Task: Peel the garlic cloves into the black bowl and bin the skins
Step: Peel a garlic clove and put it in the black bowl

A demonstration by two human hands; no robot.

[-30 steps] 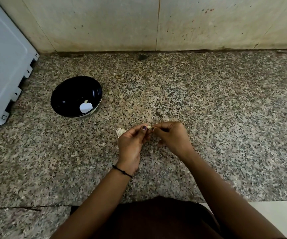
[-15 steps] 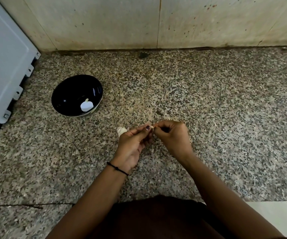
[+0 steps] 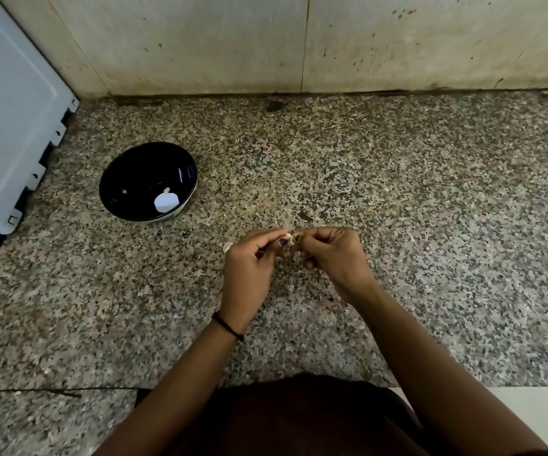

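— Pinching a garlic clove (image 3: 289, 237) from both sides, just above the bench (image 3: 430, 209), near the middle of the view.

— Held how?

— Caught at nine o'clock by the left hand (image 3: 249, 268), grip narrow, thumb and forefinger tips on the clove. Caught at three o'clock by the right hand (image 3: 335, 258), grip just as narrow, other fingers curled under. Too small to tell how much skin on it.

— Anything close by?

— Peeking out at nine o'clock from behind the left knuckles, a pale garlic piece (image 3: 227, 246), mostly hidden, down on the bench. Circling the left wrist, a thin black band (image 3: 228, 327).

— And further out?

— Sitting at ten o'clock, well apart from both hands, the black bowl (image 3: 128, 172), upright, with one white clove (image 3: 166, 201) inside, low against its right-hand wall. Beyond that, at nine to ten o'clock, filling the left edge, a white panel (image 3: 6, 110). Running across at twelve o'clock, a stained pale wall (image 3: 200, 44), meeting the back of the bench. Down at six o'clock, under both forearms, a dark garment (image 3: 299, 419).
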